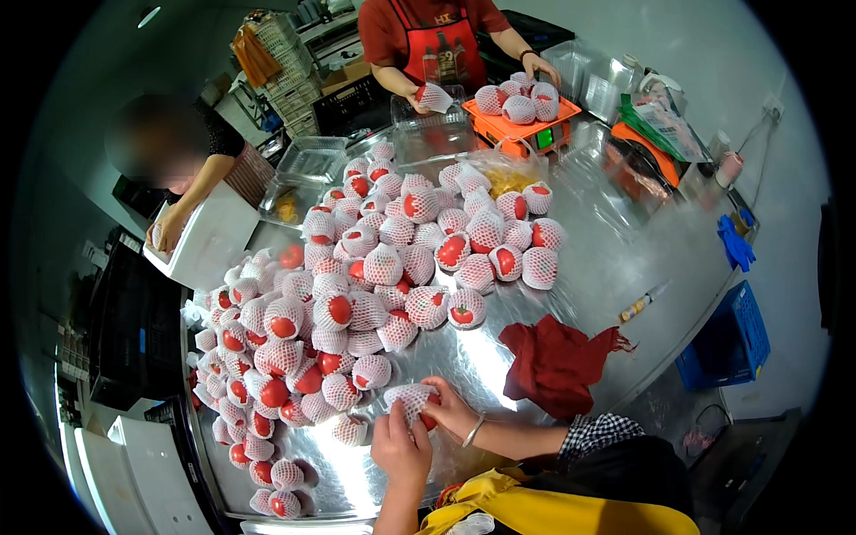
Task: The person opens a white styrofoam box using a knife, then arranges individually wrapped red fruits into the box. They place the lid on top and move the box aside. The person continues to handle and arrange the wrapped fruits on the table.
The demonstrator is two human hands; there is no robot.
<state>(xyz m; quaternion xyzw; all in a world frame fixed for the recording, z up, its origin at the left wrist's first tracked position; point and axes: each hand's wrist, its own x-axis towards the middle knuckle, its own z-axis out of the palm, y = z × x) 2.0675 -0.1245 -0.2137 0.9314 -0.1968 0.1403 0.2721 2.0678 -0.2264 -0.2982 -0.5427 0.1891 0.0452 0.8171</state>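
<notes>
Between my two hands is a tomato in a white foam net sleeve (409,397), held just above the near part of the steel table (348,481). My left hand (401,445) grips the sleeve from the near side. From the right, my right hand (453,411) has its fingers around the tomato, whose red skin shows at that end. A large heap of red tomatoes in the same white net sleeves (351,312) spreads beyond and to the left of my hands. One bare tomato (291,257) lies at the heap's far left side.
Right of my hands lie a dark red cloth (562,364) and a knife (643,302). Across the table, a person in a red apron handles netted tomatoes at an orange scale (525,120). Another person reaches into a white foam box (207,234). A blue crate (725,341) stands beyond the right edge.
</notes>
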